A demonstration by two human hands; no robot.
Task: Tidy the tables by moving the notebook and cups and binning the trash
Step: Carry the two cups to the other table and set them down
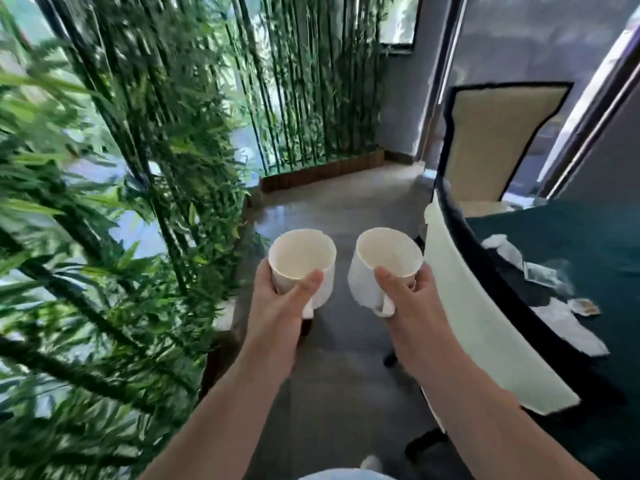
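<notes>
My left hand (pixel 280 303) grips a white mug (pixel 301 258), thumb over its near side. My right hand (pixel 412 299) grips a second white mug (pixel 384 258), thumb at the rim. Both mugs look empty and are held upright side by side above the grey floor. On the dark green table (pixel 588 237) at the right lie scraps of trash: torn white paper (pixel 568 323), a crumpled clear wrapper (pixel 540 271) and a small tea-bag-like packet (pixel 585 306). No notebook is in view.
Bamboo plants (pixel 104 202) crowd the left side, with a wooden planter (pixel 322 171) at the back. A cream chair back (pixel 478 323) with a dark frame stands against the table; another chair (pixel 498 140) stands beyond. The grey floor (pixel 339 393) runs between the plants and the chairs.
</notes>
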